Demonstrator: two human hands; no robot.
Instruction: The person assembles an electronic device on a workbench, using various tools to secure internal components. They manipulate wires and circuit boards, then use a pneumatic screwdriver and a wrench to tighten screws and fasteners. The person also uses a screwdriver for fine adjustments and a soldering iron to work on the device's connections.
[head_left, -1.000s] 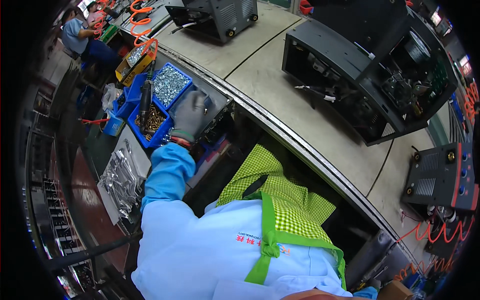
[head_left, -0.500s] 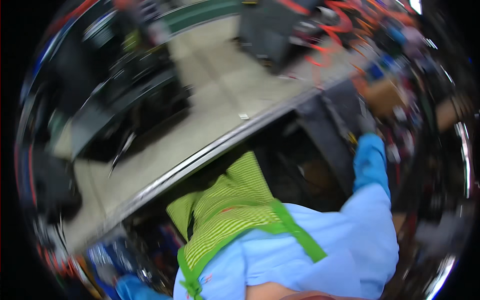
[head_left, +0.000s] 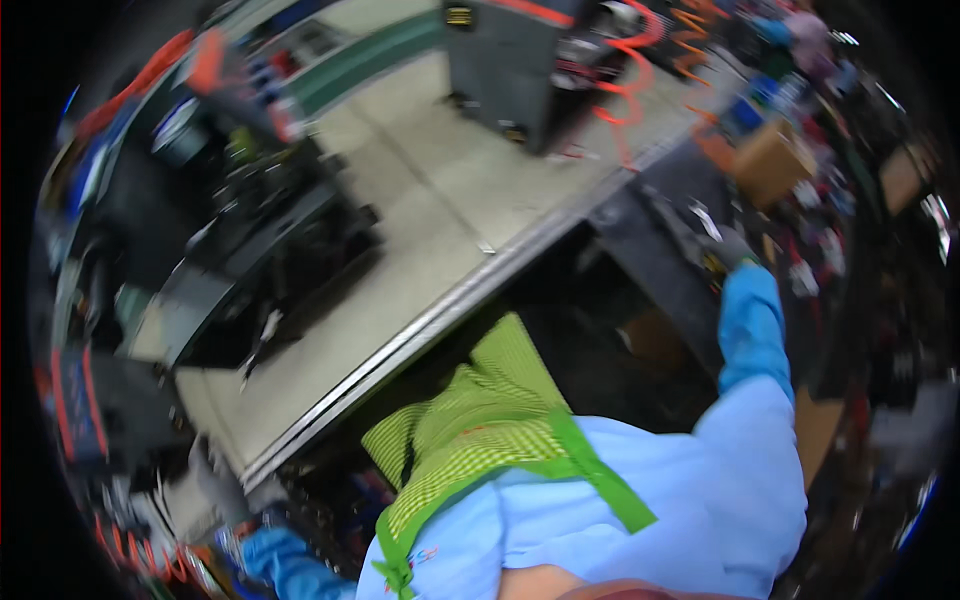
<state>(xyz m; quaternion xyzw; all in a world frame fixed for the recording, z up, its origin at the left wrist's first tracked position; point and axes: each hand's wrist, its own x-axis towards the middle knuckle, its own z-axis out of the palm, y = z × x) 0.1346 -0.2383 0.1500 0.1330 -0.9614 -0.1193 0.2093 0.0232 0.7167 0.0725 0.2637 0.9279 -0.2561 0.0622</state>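
Observation:
My left hand [head_left: 217, 482], in a grey glove, reaches over the near edge of the pale conveyor belt [head_left: 420, 240] at the far left. Its fingers look stretched out, and nothing shows in them. Just beyond them sits a dark grey moulded unit with an orange-red stripe [head_left: 130, 410]. Over a dark side table [head_left: 650, 250] at the right, my gloved right hand [head_left: 733, 248] is closed. A small yellow-and-black piece [head_left: 712, 263] and a shiny metallic strip [head_left: 704, 218] show against it; blur hides what exactly it grips.
A large black assembly [head_left: 270, 250] rests on the belt at left, and a dark grey housing [head_left: 505, 75] stands farther back. Orange coiled hoses [head_left: 632, 90] hang over the far right. A cardboard box [head_left: 772, 163] and small parts lie beyond my right hand. The belt has a metal rail [head_left: 390, 355].
My left hand has risen from the low left side to the belt's edge, its fingers stretching out. My right hand stays over the side table. The whole view has shifted slightly.

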